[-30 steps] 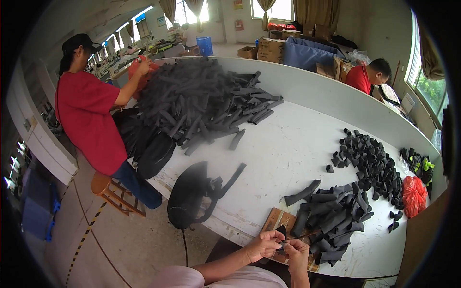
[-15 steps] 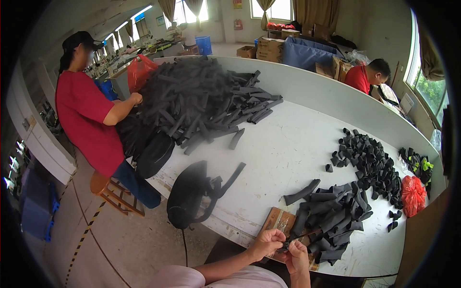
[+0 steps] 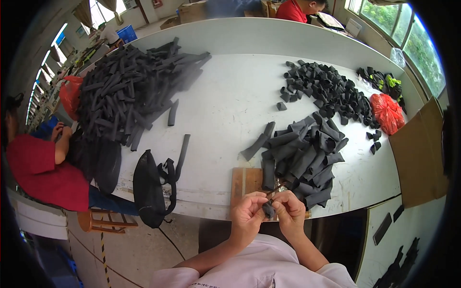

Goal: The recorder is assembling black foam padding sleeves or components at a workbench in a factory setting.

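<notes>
Close in front of me, my left hand [image 3: 247, 216] and my right hand [image 3: 290, 214] come together at the table's front edge. Both pinch a small dark grey tube-like piece [image 3: 268, 209], partly covered by the fingers. A thin brown rod [image 3: 275, 189] sticks out just above the fingertips; whether either hand grips it I cannot tell. Beneath and beyond the hands lies a brown wooden board [image 3: 246, 180]. Right behind them is a heap of dark grey flared fabric-like tubes [image 3: 305, 153], some overlapping the board.
Short dark rings [image 3: 331, 86] are piled at the far right, beside a red plastic bag [image 3: 387, 114]. Long dark strips [image 3: 120, 91] form a large heap at the left. A black bag [image 3: 150, 187] rests on the front edge. A person in red [image 3: 48, 168] works at the left.
My view has swung to the right and down, so the scene shifts left. Both hands stay together on the small dark piece, now with the fingers closer around it.
</notes>
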The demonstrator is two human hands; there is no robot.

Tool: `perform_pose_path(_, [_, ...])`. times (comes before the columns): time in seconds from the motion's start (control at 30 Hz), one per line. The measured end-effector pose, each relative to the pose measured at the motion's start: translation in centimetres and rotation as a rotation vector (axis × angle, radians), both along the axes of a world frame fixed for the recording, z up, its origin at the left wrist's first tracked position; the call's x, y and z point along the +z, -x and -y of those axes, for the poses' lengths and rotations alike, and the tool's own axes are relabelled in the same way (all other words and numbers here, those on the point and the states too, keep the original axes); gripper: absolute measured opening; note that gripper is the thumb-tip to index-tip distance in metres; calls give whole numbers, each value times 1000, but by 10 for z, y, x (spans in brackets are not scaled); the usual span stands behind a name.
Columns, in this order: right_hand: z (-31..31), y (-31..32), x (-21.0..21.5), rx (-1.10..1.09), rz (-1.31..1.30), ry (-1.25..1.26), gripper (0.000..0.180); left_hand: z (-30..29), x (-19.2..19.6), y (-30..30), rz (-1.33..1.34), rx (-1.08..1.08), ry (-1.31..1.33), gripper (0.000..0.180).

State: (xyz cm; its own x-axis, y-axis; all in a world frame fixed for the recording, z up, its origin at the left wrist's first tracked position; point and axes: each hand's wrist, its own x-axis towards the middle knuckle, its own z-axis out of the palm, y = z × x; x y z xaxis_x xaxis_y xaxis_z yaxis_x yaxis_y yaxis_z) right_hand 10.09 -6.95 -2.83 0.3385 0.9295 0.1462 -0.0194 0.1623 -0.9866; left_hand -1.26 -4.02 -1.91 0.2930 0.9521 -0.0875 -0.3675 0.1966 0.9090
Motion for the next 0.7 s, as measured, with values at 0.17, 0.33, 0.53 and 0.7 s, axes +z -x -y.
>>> perform_pose_path(0.17, [-4, -15, 39, -73, 347, -29, 11, -16, 17, -4, 127, -161, 139, 11])
perform_pose_path(0.33, [-19, -35, 67, 179, -77, 56, 20, -47, 49, -7, 996, -763, 563, 22])
perform_pose_path(0.53, [-24, -42, -10, 292, -606, 402, 21, -55, -27, -10, 744, -396, 928, 21])
perform_pose_path(0.7, [-42, -41, -4, 245, -365, 417, 23, -72, -16, -16, 957, -245, 1098, 24])
